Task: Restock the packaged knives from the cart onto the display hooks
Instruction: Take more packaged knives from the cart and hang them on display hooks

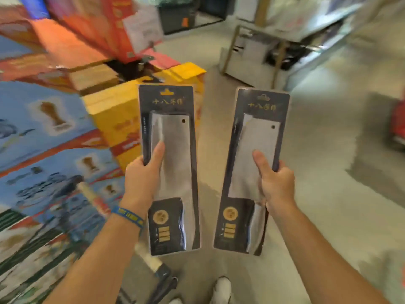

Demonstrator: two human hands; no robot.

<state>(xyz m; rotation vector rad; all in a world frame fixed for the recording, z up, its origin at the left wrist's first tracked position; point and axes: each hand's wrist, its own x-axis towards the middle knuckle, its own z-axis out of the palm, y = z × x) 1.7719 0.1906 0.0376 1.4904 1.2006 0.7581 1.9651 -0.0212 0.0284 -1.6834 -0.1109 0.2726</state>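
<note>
Grey floor (328, 216) bears a white shoe (222, 288) and a pale rack (247, 62).

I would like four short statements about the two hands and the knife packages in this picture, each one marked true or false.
1. The left hand grips the left package, and the right hand grips the right package. True.
2. The blue wristband is on the right wrist. False: it is on the left wrist.
3. In both packages the knife handle is at the top end. False: the blade is above, and the handle is at the lower end, nearer the person.
4. A yellow box stands behind the left package. True.
</note>
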